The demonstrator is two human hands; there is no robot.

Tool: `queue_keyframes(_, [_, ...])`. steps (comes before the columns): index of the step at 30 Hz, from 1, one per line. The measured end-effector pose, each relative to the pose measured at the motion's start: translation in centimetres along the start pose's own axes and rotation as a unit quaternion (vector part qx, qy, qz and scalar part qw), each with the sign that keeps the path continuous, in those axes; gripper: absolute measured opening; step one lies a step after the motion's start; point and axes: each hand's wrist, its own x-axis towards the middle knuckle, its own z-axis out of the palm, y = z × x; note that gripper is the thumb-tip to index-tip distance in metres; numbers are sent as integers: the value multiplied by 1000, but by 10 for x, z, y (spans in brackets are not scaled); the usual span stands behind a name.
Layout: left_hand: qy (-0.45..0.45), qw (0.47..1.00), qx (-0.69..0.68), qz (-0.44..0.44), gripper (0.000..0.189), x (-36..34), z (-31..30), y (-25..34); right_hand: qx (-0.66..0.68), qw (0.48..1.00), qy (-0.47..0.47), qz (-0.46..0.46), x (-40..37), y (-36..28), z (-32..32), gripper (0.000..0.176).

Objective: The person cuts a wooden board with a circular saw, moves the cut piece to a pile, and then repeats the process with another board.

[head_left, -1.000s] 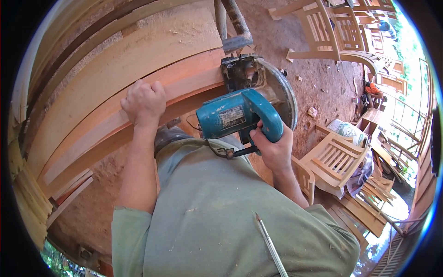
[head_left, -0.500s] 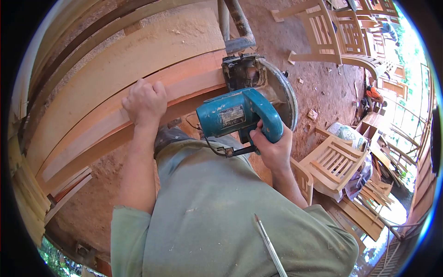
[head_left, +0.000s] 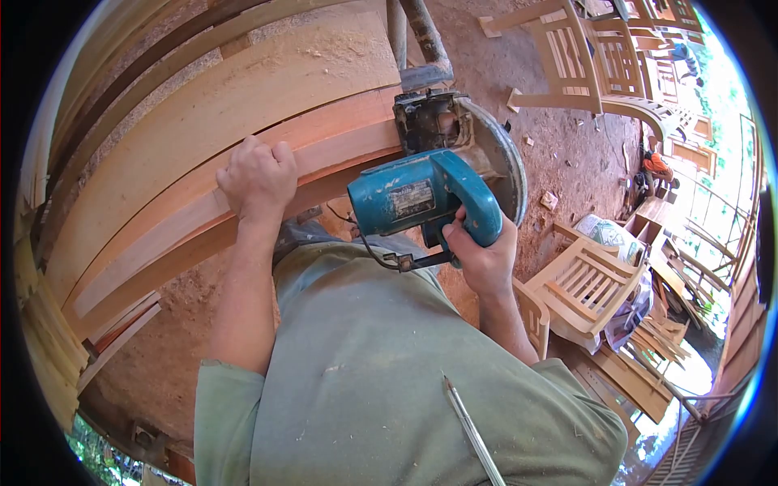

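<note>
My right hand (head_left: 486, 255) is wrapped around the rear handle of a teal circular saw (head_left: 397, 198). Its round guard and base sit at the right end of a reddish wooden board (head_left: 348, 150); how the blade meets the wood is hidden. My left hand (head_left: 258, 176) is closed over the same board, fingers curled on its top and the thumb side hidden. Beneath and beside that piece lies a wide pale plank (head_left: 203, 121) with sawdust on it. A cord hangs from the back of the saw near my shirt.
A metal pipe frame (head_left: 425, 73) stands just beyond the saw. Wooden chairs (head_left: 567, 57) stand at the upper right, and a slatted chair (head_left: 579, 283) is at the right by scrap wood (head_left: 640, 373). A pencil-like stick (head_left: 470, 429) lies against my green shirt.
The saw and my right hand have shifted very slightly right and up in view. My left hand has stayed closed over the board.
</note>
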Motion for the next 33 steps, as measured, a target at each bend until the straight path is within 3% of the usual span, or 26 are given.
queue_keyframes(33, [11, 1000, -18, 6, 32, -3, 1, -2, 29, 999, -11, -7, 6, 11, 0, 18])
